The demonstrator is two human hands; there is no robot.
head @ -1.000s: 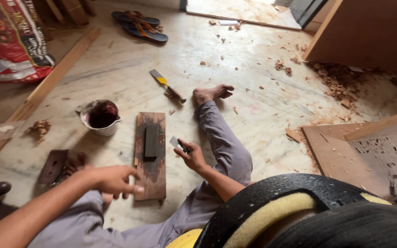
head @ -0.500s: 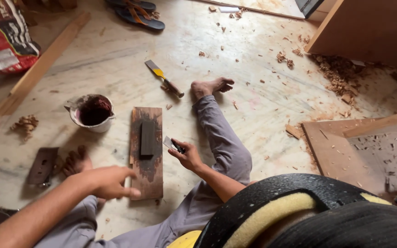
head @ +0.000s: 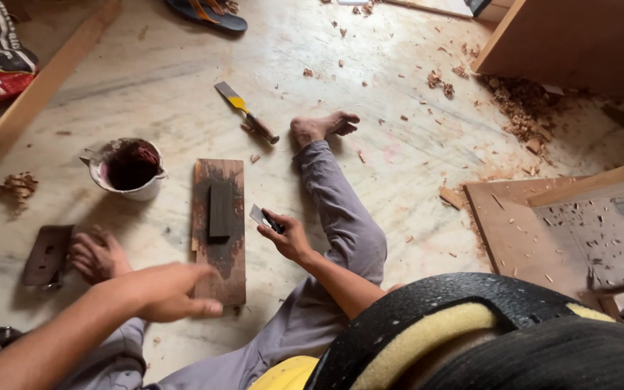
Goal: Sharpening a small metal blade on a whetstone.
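Observation:
I sit on a marble floor with a stained wooden board (head: 219, 271) between my legs; a dark sharpening stone (head: 219, 209) lies on it. My right hand (head: 287, 237) grips a small flat metal blade (head: 260, 216) just right of the board, held off the stone. My left hand (head: 171, 292) rests with its fingertips on the board's near left corner, fingers together, holding nothing.
A white bowl of dark red liquid (head: 128, 168) stands left of the board. A yellow-handled chisel (head: 246, 112) lies beyond it, near my right foot (head: 321, 127). A dark plane body (head: 46, 255) sits by my left foot (head: 95, 254). Wood panels (head: 565, 231) and shavings lie at right.
My left hand has shifted right onto the board's near corner. My right hand keeps the blade beside the board. The view has tilted slightly downward.

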